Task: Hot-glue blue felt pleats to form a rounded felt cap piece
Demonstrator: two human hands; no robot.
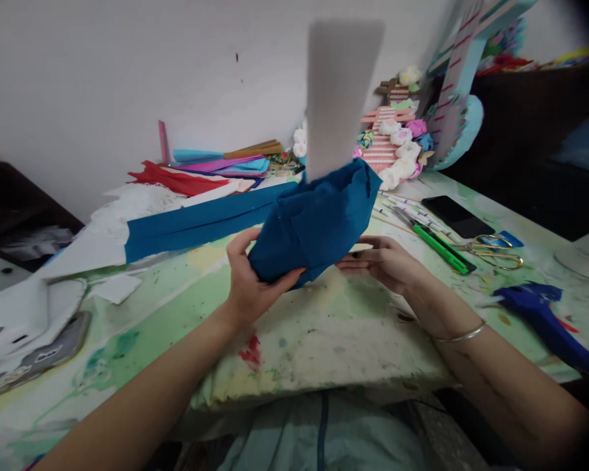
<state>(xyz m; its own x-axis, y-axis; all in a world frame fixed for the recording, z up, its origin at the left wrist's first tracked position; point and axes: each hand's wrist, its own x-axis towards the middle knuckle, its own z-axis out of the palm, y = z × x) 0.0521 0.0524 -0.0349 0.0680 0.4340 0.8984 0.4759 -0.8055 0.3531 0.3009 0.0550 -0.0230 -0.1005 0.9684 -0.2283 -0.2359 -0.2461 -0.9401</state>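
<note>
At left, a blue crepe-paper strip (191,226) is lying along the worktop (319,347). At centre, I'm holding a blue crepe-paper bundle (317,222) above it, my left hand (258,271) wrapping its lower left end, while a pale board (342,98) is standing out of its top. With one grip bearing everything, the tall board could be tipping, and thumb pressure could be tearing the paper. My right hand (380,261) is hovering, partly spread, beside the lower right edge; touching, I can't tell. Farther right, a glue gun (544,317) is lying where my forearm could be knocking it.
</note>
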